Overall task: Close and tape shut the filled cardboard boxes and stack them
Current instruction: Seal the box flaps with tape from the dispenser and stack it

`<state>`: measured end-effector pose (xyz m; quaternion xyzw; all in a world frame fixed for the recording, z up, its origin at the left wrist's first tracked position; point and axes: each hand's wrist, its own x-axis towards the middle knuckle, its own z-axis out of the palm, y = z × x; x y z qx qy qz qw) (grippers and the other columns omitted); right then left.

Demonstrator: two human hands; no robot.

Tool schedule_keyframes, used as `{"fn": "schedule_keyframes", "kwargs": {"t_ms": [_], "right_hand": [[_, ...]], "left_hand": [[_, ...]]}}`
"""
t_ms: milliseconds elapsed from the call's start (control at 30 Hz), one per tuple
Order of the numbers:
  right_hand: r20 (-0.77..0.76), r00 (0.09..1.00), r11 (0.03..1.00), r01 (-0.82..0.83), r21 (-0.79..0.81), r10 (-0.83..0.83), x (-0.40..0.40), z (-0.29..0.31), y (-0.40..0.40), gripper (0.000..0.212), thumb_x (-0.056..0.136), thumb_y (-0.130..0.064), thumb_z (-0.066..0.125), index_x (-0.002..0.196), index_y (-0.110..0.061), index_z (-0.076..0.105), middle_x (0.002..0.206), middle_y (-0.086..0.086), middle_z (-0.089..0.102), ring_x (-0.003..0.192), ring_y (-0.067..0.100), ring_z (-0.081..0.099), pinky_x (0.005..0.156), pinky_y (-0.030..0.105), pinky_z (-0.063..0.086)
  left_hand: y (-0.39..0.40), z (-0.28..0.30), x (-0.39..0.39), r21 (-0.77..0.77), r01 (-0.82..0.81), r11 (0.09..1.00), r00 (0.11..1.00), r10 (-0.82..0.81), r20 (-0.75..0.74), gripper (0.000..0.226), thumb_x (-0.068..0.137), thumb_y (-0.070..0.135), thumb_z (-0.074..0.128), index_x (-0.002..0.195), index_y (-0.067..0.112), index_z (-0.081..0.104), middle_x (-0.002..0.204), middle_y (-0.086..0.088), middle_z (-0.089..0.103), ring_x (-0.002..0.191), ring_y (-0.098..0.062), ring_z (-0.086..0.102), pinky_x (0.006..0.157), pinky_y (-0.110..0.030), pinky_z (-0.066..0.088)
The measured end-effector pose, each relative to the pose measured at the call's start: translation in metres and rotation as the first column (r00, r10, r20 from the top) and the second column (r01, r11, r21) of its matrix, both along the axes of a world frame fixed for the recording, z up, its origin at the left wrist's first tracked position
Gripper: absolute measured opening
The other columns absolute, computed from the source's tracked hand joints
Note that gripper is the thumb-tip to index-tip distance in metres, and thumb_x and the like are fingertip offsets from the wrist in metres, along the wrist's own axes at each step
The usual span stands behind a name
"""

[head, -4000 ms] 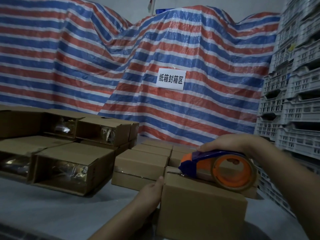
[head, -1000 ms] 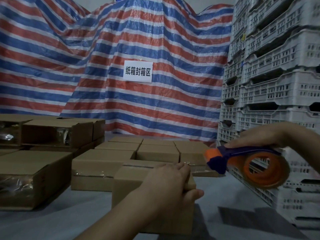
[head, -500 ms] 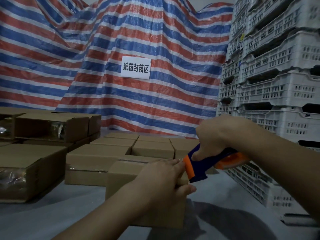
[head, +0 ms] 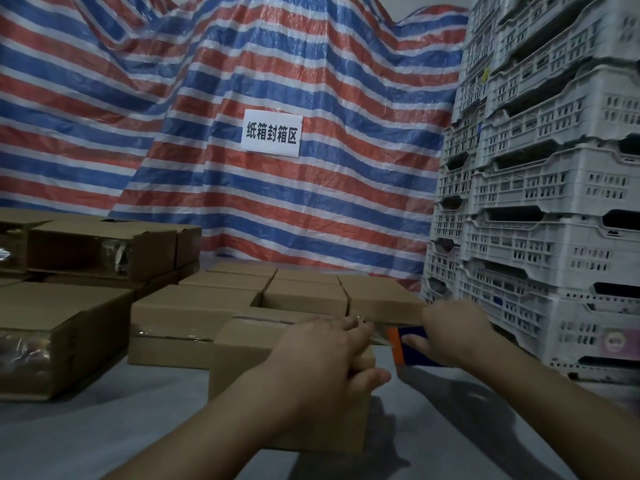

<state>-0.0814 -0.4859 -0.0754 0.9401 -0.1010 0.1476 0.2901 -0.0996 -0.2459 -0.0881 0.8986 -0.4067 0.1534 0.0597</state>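
Head view, left to right: open-ended boxes [head: 100,251] with wrapped contents showing lay stacked at far left, judged still untaped. Closed boxes [head: 194,306] sat mid-worktop [head: 86,434]. Left hand [head: 322,355] gripped the near box [head: 249,344], fingers curled over its edge. Right hand [head: 453,334] gripped the tape dispenser [head: 408,344] at that box's right end; sealing was under way, stacking remained.

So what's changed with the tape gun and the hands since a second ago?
The right hand has brought the tape dispenser down from mid-air to the near box's right edge, gripping it throughout. The left hand stays clamped over that box; the box rows behind are unmoved.
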Motion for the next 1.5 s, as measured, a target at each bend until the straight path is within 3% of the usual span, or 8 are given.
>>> {"fn": "schedule_keyframes", "kwargs": {"t_ms": [433, 733, 900, 967, 1033, 1200, 1367, 1500], "right_hand": [[0.243, 0.970, 0.940, -0.059, 0.337, -0.026, 0.010, -0.085, -0.018, 0.059, 0.091, -0.079, 0.031, 0.084, -0.027, 0.060, 0.070, -0.008, 0.055, 0.059, 0.009, 0.053, 0.045, 0.024, 0.031], [0.316, 0.948, 0.875, -0.183, 0.447, 0.037, -0.004, -0.036, 0.007, 0.078, 0.091, -0.075, 0.005, 0.094, -0.026, 0.065, 0.082, -0.007, 0.064, 0.075, 0.012, 0.061, 0.073, 0.033, 0.048], [0.532, 0.841, -0.008, -0.534, 0.845, 0.099, -0.010, 0.013, 0.057, 0.062, 0.101, -0.068, 0.021, 0.151, -0.038, 0.039, 0.155, -0.013, 0.040, 0.142, 0.009, 0.038, 0.118, 0.035, 0.028], [0.500, 0.862, -0.254, -0.465, 0.848, 0.089, -0.009, 0.012, 0.078, 0.055, 0.100, -0.068, 0.024, 0.140, -0.040, 0.050, 0.142, -0.012, 0.053, 0.127, -0.005, 0.050, 0.107, 0.016, 0.033], [0.443, 0.887, -0.371, -0.371, 0.851, 0.128, -0.008, -0.001, 0.096, 0.044, 0.100, -0.066, 0.027, 0.119, -0.041, 0.058, 0.120, -0.021, 0.056, 0.104, -0.012, 0.055, 0.095, 0.012, 0.038], [0.470, 0.876, -0.572, -0.329, 0.751, 0.113, -0.005, -0.037, 0.103, 0.059, 0.097, -0.067, 0.031, 0.145, -0.037, 0.047, 0.139, -0.018, 0.054, 0.129, 0.005, 0.048, 0.102, 0.027, 0.035], [0.520, 0.853, -0.671, -0.356, 0.650, 0.051, -0.007, -0.044, 0.101, 0.051, 0.099, -0.061, 0.032, 0.078, -0.048, 0.076, 0.079, -0.027, 0.073, 0.081, -0.009, 0.069, 0.060, 0.013, 0.053], [0.344, 0.939, -0.727, -0.226, 0.649, 0.015, -0.016, -0.064, 0.095, 0.060, 0.099, -0.065, 0.034, 0.118, -0.025, 0.075, 0.118, 0.009, 0.074, 0.113, 0.026, 0.069, 0.097, 0.045, 0.051]], "left_hand": [[0.000, -0.001, 0.000, -0.004, 0.017, 1.000, 0.998, -0.016, 0.057, 0.069, 0.096, 0.065, 0.036, 0.154, 0.030, 0.026, 0.161, 0.003, 0.026, 0.146, -0.017, 0.026, 0.117, -0.035, 0.021], [-0.001, -0.002, 0.000, -0.020, 0.026, 0.999, 0.997, -0.024, 0.073, 0.069, 0.096, 0.066, 0.036, 0.153, 0.029, 0.028, 0.160, 0.003, 0.028, 0.145, -0.016, 0.028, 0.116, -0.035, 0.023], [-0.002, -0.004, 0.003, -0.007, 0.023, 1.000, 0.996, -0.023, 0.090, 0.072, 0.095, 0.067, 0.033, 0.155, 0.029, 0.022, 0.162, 0.004, 0.024, 0.146, -0.015, 0.024, 0.117, -0.033, 0.019], [-0.002, -0.004, 0.003, -0.018, 0.028, 0.999, 0.995, -0.027, 0.095, 0.074, 0.095, 0.068, 0.034, 0.155, 0.026, 0.023, 0.161, 0.003, 0.027, 0.145, -0.015, 0.026, 0.117, -0.032, 0.020], [-0.002, -0.006, 0.004, -0.036, 0.044, 0.998, 0.992, -0.039, 0.120, 0.073, 0.094, 0.067, 0.037, 0.153, 0.024, 0.028, 0.156, 0.002, 0.036, 0.141, -0.015, 0.034, 0.115, -0.033, 0.025], [0.001, -0.006, 0.005, -0.075, 0.099, 0.992, 0.991, -0.091, 0.096, 0.084, 0.090, 0.058, 0.055, 0.155, 0.019, 0.018, 0.154, 0.001, 0.038, 0.138, -0.013, 0.037, 0.116, -0.029, 0.028], [0.011, -0.001, 0.003, -0.265, 0.162, 0.950, 0.978, -0.191, -0.085, 0.091, 0.084, 0.041, 0.069, 0.155, 0.030, 0.013, 0.149, 0.008, 0.039, 0.131, -0.007, 0.042, 0.111, -0.026, 0.035], [0.025, -0.002, 0.001, -0.648, 0.127, 0.751, 0.934, -0.311, -0.177, 0.074, 0.089, 0.045, 0.065, 0.149, 0.046, 0.022, 0.149, 0.021, 0.035, 0.124, 0.009, 0.041, 0.093, -0.015, 0.044]]}}
